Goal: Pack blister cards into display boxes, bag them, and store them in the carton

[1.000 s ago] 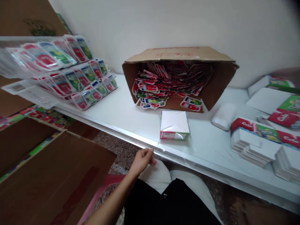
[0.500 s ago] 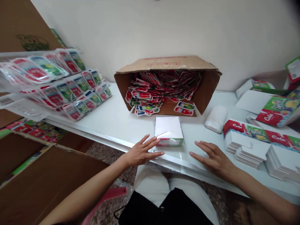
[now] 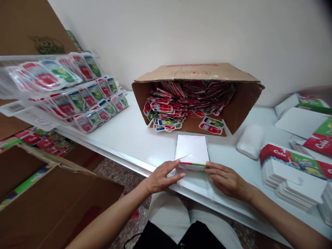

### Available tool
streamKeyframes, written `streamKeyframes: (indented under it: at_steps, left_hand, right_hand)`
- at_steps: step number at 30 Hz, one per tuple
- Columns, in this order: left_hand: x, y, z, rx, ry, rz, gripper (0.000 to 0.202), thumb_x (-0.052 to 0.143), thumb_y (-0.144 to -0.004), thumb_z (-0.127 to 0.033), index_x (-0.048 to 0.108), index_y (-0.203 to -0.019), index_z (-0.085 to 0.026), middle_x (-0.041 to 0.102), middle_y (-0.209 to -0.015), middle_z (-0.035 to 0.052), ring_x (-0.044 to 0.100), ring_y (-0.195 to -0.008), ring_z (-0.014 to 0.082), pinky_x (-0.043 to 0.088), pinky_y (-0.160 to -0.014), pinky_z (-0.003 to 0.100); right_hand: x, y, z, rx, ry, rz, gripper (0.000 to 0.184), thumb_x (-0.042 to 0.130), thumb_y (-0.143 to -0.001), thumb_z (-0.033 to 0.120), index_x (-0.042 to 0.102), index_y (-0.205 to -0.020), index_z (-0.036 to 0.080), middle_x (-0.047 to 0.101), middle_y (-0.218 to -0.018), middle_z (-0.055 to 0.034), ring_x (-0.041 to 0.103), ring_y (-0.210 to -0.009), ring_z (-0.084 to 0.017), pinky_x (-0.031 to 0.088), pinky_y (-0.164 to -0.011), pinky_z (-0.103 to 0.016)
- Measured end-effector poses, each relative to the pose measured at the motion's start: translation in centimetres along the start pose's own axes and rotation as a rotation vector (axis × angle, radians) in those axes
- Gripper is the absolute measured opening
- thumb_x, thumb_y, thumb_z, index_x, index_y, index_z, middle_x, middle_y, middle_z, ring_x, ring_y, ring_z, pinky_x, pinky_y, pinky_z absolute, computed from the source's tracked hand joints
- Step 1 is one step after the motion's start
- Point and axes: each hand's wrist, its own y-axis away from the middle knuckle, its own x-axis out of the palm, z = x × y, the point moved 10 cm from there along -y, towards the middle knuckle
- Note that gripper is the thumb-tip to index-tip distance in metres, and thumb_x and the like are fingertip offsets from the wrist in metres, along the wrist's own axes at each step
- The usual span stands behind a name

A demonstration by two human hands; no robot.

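A small white-topped carton (image 3: 192,148) with a red and green front edge lies on the table in front of me. My left hand (image 3: 164,177) is at its front left corner, fingers stretched and apart, the forefinger at the edge. My right hand (image 3: 225,178) touches the front right corner with outstretched fingertips, not wrapped round it. Behind the carton, a brown cardboard box (image 3: 246,107) lies on its side, its opening toward me. Inside are many can-shaped sachets (image 3: 171,109) in red and green; a pair of sachets (image 3: 212,125) lies at its front lip.
Flat printed cartons (image 3: 293,173) are stacked at the right, beside a white wrapped bundle (image 3: 250,141). Opened cartons (image 3: 321,133) lie farther right. Left, strips of sachets (image 3: 85,98) hang over a rack. Below stands a large cardboard box (image 3: 59,204). The table's front edge (image 3: 116,166) runs before me.
Both hands have moved in to the carton's front corners; the right fingertips now touch it. The view has shifted a little, so the scene sits lower and the right-hand stacks lie farther right.
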Motion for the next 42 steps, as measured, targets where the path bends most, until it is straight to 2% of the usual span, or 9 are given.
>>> streamKeyframes:
  at_steps: [4, 7, 13, 16, 19, 22, 27, 34, 42]
  left_hand:
    - [0.0, -0.8, 0.5, -0.143, -0.061, -0.153, 0.039, 0.038, -0.099, -0.024, 0.047, -0.136, -0.016, 0.067, -0.121, 0.0163, 0.058, -0.119, 0.0230, 0.041, -0.093, 0.041]
    - [0.0, -1.1, 0.7, -0.237, -0.054, -0.222, 0.037, 0.033, -0.100, -0.027, 0.052, -0.131, -0.018, 0.072, -0.114, 0.0125, 0.060, -0.115, 0.0215, 0.037, -0.092, 0.040]
    - [0.1, -0.9, 1.1, -0.290, 0.008, -0.255, 0.036, 0.033, -0.100, -0.028, 0.053, -0.130, -0.020, 0.071, -0.115, 0.0117, 0.060, -0.112, 0.0222, 0.039, -0.090, 0.041]
    - [0.3, -0.8, 1.2, -0.291, 0.005, -0.255, 0.036, 0.033, -0.100, -0.028, 0.053, -0.129, -0.020, 0.072, -0.114, 0.0110, 0.060, -0.112, 0.0216, 0.038, -0.094, 0.043]
    - [0.3, -0.6, 1.3, -0.309, 0.000, -0.272, 0.036, 0.033, -0.100, -0.026, 0.052, -0.131, -0.022, 0.072, -0.115, 0.0092, 0.060, -0.112, 0.0205, 0.033, -0.104, 0.048]
    - [0.3, -0.4, 1.5, -0.306, 0.049, -0.279, 0.038, 0.033, -0.100, -0.025, 0.049, -0.134, -0.022, 0.070, -0.117, 0.0093, 0.058, -0.115, 0.0207, 0.030, -0.111, 0.054]
    - [0.3, 0.0, 2.0, -0.310, 0.201, -0.293, 0.040, 0.032, -0.100, -0.026, 0.048, -0.136, -0.020, 0.066, -0.121, 0.0108, 0.055, -0.117, 0.0217, 0.045, -0.105, 0.052]
    - [-0.7, 1.2, 3.4, -0.565, 0.282, -0.549, 0.033, 0.041, -0.096, -0.014, 0.057, -0.124, -0.022, 0.073, -0.099, 0.0060, 0.062, -0.105, 0.0202, 0.053, -0.093, 0.044]
    - [-0.5, 3.4, 4.5, -1.042, 0.254, -0.866, 0.018, 0.059, -0.090, -0.022, 0.071, -0.103, -0.020, 0.075, -0.089, 0.0035, 0.069, -0.081, 0.0171, 0.057, -0.079, 0.031]
  right_hand:
    - [-0.7, -0.7, -0.7, 0.129, -0.145, -0.090, 0.022, 0.056, -0.083, 0.005, 0.058, -0.098, 0.020, 0.070, -0.106, -0.0106, 0.056, -0.120, -0.025, 0.055, -0.092, -0.040]
    - [-1.2, -0.9, -1.5, 0.213, -0.230, -0.130, 0.031, 0.051, -0.083, 0.004, 0.054, -0.108, 0.021, 0.069, -0.103, -0.0096, 0.058, -0.116, -0.024, 0.055, -0.089, -0.040]
    - [-1.2, -0.4, -0.2, 0.112, 0.001, 0.081, 0.056, 0.042, -0.082, -0.002, 0.051, -0.131, 0.023, 0.064, -0.125, -0.0086, 0.046, -0.131, -0.025, 0.045, -0.100, -0.047]
    - [-1.1, 0.1, 0.7, 0.061, 0.167, 0.141, 0.051, 0.052, -0.084, 0.003, 0.056, -0.128, 0.029, 0.053, -0.139, -0.0078, 0.037, -0.137, -0.028, 0.038, -0.106, -0.051]
    - [-1.3, -0.1, 1.7, -0.005, 0.206, 0.095, 0.033, 0.061, -0.084, 0.009, 0.065, -0.111, 0.027, 0.057, -0.136, -0.0051, 0.038, -0.136, -0.027, 0.037, -0.108, -0.050]
    - [-1.5, -0.5, 1.2, 0.030, 0.146, 0.081, 0.013, 0.062, -0.084, 0.013, 0.064, -0.091, 0.024, 0.060, -0.132, -0.0050, 0.041, -0.135, -0.027, 0.039, -0.109, -0.049]
    - [-1.4, -0.9, -0.5, 0.141, -0.113, 0.110, 0.016, 0.052, -0.085, 0.007, 0.058, -0.092, 0.020, 0.059, -0.130, -0.0126, 0.052, -0.126, -0.024, 0.049, -0.101, -0.038]
    - [-1.2, 0.3, -3.9, 0.458, -0.418, -0.163, 0.015, 0.050, -0.089, 0.012, 0.056, -0.081, 0.022, 0.067, -0.104, -0.0067, 0.066, -0.103, -0.021, 0.055, -0.085, -0.032]
    - [2.4, 4.4, -7.1, 0.849, -0.887, -0.737, 0.020, 0.054, -0.086, 0.022, 0.049, -0.067, 0.021, 0.057, -0.080, -0.0031, 0.060, -0.074, -0.017, 0.054, -0.068, -0.032]
